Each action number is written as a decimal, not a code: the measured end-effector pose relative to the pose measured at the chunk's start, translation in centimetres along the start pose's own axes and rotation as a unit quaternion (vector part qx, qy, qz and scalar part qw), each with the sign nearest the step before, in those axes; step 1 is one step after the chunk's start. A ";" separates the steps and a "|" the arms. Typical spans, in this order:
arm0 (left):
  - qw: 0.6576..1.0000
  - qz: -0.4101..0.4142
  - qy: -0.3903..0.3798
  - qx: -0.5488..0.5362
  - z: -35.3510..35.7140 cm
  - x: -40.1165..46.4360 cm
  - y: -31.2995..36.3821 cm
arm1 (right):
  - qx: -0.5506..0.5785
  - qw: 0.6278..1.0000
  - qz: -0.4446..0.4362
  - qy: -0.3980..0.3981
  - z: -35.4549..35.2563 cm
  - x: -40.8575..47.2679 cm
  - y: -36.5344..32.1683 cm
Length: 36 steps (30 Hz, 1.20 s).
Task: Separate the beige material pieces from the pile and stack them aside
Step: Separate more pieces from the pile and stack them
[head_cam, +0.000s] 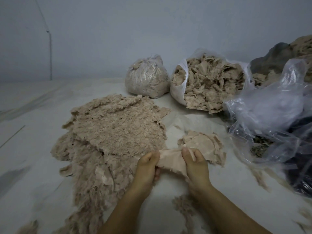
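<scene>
Gripping one beige piece [170, 162] between them, both hands sit low in the middle of the view, forearms reaching in from the bottom edge. The left hand [146, 164] has its fingers curled under and its thumb pressed on top of the piece's left end. The right hand [195, 163] is closed the same way on the right end, thumb up on the smooth side, fingers tucked beneath. The piece is pulled taut between the two hands, smooth backing up, frayed fluff hanging off its lower edge.

Just behind the right hand lies a small stack [202, 142] of similar pieces, smooth side up, touching the held piece. To the left spreads the pile [116, 127] of fluffy beige material, broad and layered, running down toward the bottom of the view; the left hand is right against its near edge. All of it rests on a pale sheet [33, 149] covering the surface.

Farther back stand a tied clear bag [146, 78] full of beige scraps and, beside it on the right, an open white bag [211, 81] heaped with more. On the right side lies crumpled clear plastic [270, 112] over something dark. Loose tufts [182, 206] lie near the forearms.
</scene>
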State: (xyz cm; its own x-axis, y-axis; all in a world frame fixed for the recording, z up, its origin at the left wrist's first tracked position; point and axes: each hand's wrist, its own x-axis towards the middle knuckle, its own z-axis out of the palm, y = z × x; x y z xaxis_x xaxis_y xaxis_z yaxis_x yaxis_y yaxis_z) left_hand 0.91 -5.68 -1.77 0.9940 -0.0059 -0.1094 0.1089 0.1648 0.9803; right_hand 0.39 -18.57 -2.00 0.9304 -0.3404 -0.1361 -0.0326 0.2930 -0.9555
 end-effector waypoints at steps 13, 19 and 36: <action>0.997 -0.043 -0.065 0.028 0.4 0.1 0.2 | -0.074 0.985 -0.090 -0.128 -0.1 0.2 -1.5; 0.997 -0.015 0.074 0.010 0.0 0.9 0.0 | -0.074 0.993 -0.080 -0.043 -1.2 0.7 -1.6; 0.787 0.229 -0.061 0.570 -7.9 0.3 4.2 | -0.490 0.837 -0.231 0.073 -4.1 7.4 -4.8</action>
State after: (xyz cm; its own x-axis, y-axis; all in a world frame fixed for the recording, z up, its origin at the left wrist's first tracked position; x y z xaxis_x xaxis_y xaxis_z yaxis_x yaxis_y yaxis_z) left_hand 1.62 2.84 0.99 0.9183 -0.3093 0.2472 -0.3900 -0.8142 0.4300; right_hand 5.92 -26.13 0.56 0.8743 -0.3409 0.3456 -0.0316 -0.7503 -0.6603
